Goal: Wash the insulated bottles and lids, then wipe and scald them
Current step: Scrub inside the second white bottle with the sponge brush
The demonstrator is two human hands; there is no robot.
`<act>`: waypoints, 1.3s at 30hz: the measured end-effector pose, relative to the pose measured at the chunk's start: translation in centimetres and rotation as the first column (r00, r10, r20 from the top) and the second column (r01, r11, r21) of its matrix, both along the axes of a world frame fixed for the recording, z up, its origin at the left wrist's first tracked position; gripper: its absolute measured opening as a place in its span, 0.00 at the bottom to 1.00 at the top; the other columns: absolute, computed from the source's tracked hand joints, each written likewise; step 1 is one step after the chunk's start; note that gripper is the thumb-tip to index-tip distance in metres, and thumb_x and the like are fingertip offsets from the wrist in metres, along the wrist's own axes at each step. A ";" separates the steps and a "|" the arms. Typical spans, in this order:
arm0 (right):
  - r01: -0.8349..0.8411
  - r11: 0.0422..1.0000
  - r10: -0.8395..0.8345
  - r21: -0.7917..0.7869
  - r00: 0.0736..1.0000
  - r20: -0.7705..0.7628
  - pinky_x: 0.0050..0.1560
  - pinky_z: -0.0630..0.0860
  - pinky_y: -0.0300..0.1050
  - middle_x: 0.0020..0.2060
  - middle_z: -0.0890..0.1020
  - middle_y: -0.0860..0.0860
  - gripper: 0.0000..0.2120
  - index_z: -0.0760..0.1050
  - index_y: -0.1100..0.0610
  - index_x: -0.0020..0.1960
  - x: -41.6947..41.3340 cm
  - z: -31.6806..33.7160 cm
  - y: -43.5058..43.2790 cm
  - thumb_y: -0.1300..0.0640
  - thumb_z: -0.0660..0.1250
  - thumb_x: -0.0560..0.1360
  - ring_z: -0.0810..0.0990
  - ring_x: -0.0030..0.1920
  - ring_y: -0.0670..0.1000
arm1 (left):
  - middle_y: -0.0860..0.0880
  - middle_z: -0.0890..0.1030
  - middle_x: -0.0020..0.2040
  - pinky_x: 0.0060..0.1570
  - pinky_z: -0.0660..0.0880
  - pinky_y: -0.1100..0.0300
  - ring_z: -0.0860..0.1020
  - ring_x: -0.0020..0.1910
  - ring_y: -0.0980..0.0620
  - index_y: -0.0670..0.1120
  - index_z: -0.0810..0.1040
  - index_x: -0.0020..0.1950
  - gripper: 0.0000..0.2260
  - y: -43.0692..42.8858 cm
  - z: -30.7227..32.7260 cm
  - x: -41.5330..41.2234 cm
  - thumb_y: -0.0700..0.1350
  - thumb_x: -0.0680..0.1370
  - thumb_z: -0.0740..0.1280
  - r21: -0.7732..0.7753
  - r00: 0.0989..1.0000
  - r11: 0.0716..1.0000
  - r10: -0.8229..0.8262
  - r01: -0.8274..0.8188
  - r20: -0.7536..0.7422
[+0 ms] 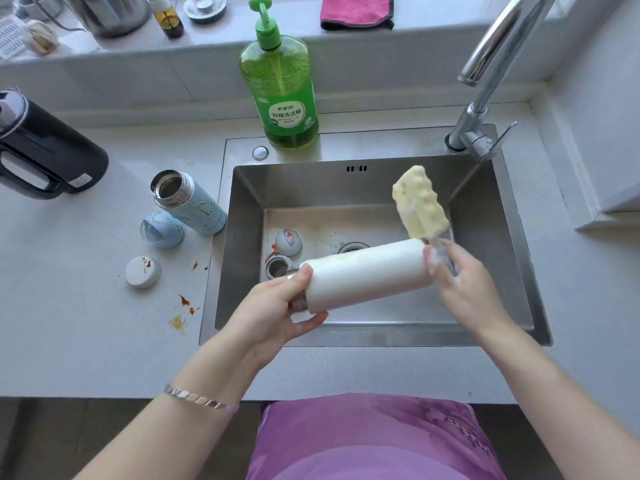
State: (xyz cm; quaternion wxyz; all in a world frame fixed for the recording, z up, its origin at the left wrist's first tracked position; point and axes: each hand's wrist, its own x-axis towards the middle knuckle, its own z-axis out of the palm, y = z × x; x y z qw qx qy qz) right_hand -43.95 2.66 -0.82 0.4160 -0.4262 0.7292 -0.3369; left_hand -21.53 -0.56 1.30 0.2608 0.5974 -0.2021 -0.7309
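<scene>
My left hand (277,310) grips the neck end of a white insulated bottle (367,271), held sideways over the sink (242,216). My right hand (460,282) holds the handle of a soapy yellow sponge brush (420,204), whose head sticks up just past the bottle's base. A light blue bottle (188,202) stands without its lid on the counter left of the sink. Its blue cap (161,230) and a white lid (143,271) lie beside it. In the basin rest a grey-white lid (288,241) and a metal ring part (278,267).
A green dish-soap pump bottle (280,88) stands behind the sink, and the tap (485,81) rises at the back right. A dark kettle (41,150) sits far left. Brown stains (183,310) mark the counter. A pink cloth (356,10) lies on the sill.
</scene>
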 end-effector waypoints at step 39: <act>-0.361 0.930 0.355 -0.066 0.931 -0.081 0.35 0.66 0.43 0.28 0.77 0.51 0.12 0.77 0.49 0.56 5.3 2.5 3.4 0.59 0.59 0.79 0.70 0.28 0.47 | 0.48 0.84 0.41 0.51 0.78 0.52 0.83 0.45 0.46 0.53 0.85 0.39 0.05 1.4 -0.6 0.4 0.49 0.71 0.69 -0.621 0.946 0.744 -0.046 0.247 0.322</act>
